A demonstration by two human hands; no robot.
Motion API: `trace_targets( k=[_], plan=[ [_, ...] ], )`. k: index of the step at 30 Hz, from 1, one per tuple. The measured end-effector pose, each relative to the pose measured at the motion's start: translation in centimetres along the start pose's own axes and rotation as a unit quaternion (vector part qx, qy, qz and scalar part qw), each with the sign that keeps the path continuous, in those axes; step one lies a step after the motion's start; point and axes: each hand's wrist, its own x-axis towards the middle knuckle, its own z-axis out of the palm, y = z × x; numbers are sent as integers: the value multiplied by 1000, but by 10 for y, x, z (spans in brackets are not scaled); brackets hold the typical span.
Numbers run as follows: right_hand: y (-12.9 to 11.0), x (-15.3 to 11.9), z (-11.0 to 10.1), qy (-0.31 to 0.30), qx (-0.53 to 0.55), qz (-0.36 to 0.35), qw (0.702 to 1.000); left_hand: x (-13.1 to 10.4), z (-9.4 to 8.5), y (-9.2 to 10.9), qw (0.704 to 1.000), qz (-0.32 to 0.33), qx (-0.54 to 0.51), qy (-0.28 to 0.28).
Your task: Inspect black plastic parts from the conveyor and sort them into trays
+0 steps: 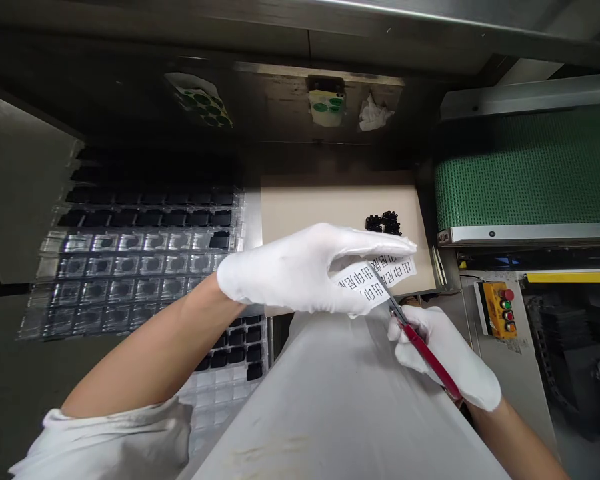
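Observation:
White-gloved, my left hand [300,267] pinches a white paper sheet [357,285] printed with bold black characters between thumb and fingers. My right hand [440,350], also gloved, is closed round red-handled scissors [427,357]. Their dark metal blades point up and left into the paper, between two printed parts. Part of the sheet lies hidden behind my left fingers. Beyond the fingertips, small black parts [383,223] sit in a cluster on a beige board [310,207].
Clear plastic trays [100,267], partly filled with black pieces, lie at left; another tray [235,347] is below my left wrist. A green conveyor belt [525,170] stands at right, above an orange button box [501,310]. Green-dotted sheets [327,107] and crumpled tissue [374,113] are at the back.

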Motion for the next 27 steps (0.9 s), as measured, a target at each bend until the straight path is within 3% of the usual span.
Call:
trace_targets(
  k=[14,17,21,23,27],
  plan=[
    [-2,8,2,-17,9,32,999,2,4,-6,998,-36,-44,4],
    [1,5,-1,13,12,39,999,-2,7,-12,994,-18,-65,86],
    [11,2,-3,88,56,42,994,-5,28,-22,960,-31,-59,271],
    [10,8,2,141,85,-5,986,-3,45,-27,940,-36,-45,337],
    [-15,34,13,251,115,-143,951,5,78,-36,930,6,-42,366]
  ],
)
